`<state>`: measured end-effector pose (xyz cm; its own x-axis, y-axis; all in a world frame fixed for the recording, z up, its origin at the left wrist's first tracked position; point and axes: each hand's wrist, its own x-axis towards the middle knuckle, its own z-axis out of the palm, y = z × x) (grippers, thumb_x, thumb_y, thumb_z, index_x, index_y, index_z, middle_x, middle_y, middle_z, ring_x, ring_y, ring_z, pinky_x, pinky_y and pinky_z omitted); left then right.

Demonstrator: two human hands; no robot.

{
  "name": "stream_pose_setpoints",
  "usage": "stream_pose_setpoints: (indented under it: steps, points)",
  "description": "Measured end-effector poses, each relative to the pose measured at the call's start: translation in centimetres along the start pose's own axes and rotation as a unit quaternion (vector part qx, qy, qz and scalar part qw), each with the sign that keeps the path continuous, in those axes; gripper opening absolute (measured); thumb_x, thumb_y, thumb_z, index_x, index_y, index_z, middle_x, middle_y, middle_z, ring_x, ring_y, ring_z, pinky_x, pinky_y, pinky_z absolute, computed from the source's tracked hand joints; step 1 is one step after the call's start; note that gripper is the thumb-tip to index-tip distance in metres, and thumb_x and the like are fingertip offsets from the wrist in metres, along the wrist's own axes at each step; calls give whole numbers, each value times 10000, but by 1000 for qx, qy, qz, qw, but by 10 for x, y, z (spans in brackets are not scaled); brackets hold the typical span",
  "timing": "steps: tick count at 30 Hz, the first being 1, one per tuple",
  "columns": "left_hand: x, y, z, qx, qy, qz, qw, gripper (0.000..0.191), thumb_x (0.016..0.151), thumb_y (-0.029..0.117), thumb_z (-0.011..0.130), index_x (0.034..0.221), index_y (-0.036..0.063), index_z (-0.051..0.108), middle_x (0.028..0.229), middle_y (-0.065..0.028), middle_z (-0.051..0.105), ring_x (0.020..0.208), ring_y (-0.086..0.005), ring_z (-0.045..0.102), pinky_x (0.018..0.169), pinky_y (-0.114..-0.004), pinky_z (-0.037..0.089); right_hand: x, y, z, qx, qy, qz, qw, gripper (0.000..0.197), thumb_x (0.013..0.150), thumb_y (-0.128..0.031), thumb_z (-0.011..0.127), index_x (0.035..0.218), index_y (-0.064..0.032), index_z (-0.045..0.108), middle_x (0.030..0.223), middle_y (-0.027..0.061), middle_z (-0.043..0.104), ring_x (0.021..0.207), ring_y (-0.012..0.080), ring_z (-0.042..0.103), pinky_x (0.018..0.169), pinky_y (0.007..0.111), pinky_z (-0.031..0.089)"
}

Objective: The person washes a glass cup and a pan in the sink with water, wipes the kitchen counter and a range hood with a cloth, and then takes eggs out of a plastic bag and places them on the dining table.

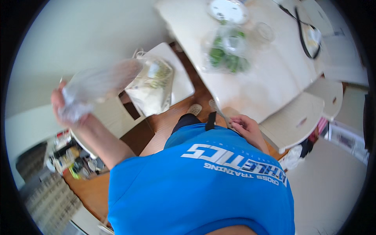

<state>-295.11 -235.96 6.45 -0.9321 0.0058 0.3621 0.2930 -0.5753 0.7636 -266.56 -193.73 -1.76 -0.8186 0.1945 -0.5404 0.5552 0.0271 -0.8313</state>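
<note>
My left hand [57, 101] is raised at the left, gripping the gathered end of a clear plastic bag [97, 83]. Something brownish lies in the bag's far end, too blurred to name. Behind that end, an off-white tote bag [151, 98] sits on a white chair seat [179, 75], with a plastic packet of pale green vegetables [160, 73] at its mouth. Beside the near edge of the white table [261, 91], my right hand [248, 127] hangs low with loosely curled fingers; I see nothing held in it.
On the table are a plastic bag of leafy greens [226, 55], a white plate [228, 11], a clear glass bowl [263, 31] and a black strap [301, 33]. White chairs [296, 120] stand at the right. Behind my left arm is a cluttered shelf [76, 161].
</note>
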Motion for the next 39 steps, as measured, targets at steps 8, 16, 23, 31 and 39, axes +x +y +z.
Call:
stream_pose_setpoints:
  steps: [8, 16, 23, 31, 39]
  points:
    - [-11, -50, 158, -219, -433, -140, 863, 212, 853, 187, 510, 664, 152, 422, 773, -41, 434, 623, -154, 469, 507, -282, 381, -13, 10, -10, 11, -17, -71, 997, 275, 869, -97, 585, 1126, -8, 544, 969, 71, 628, 929, 127, 581, 793, 253, 468]
    - [-90, -146, 289, -55, -274, -418, 865, 171, 840, 189, 469, 918, 40, 500, 915, -92, 526, 791, -206, 575, 704, -354, 517, -32, 65, -37, 123, 141, -41, 981, 331, 836, -187, 638, 1092, 4, 548, 901, 102, 647, 810, 163, 636, 691, 275, 512]
    - [-127, -199, 340, -122, -314, -464, 819, 161, 822, 33, 442, 919, -1, 567, 857, -46, 566, 773, -136, 553, 711, -261, 461, -16, 72, -68, 359, 240, -25, 902, 466, 910, -255, 537, 1241, 30, 373, 1163, 136, 516, 996, 236, 587, 770, 308, 511]
    - [-122, -202, 369, -58, -297, -483, 822, 234, 892, 128, 492, 1064, -20, 550, 952, -87, 594, 835, -158, 575, 775, -275, 465, 38, 61, -93, 510, 394, -136, 752, 514, 882, -183, 579, 1252, 79, 336, 1149, 198, 493, 990, 267, 568, 787, 353, 519]
    - [-94, -224, 346, -4, -452, -490, 746, 409, 883, 173, 561, 1226, -11, 436, 1000, -99, 603, 875, -146, 582, 726, -263, 469, 11, -14, -80, 460, 250, -224, 822, 424, 867, -167, 598, 1216, 16, 441, 1123, 144, 525, 949, 174, 558, 738, 283, 501]
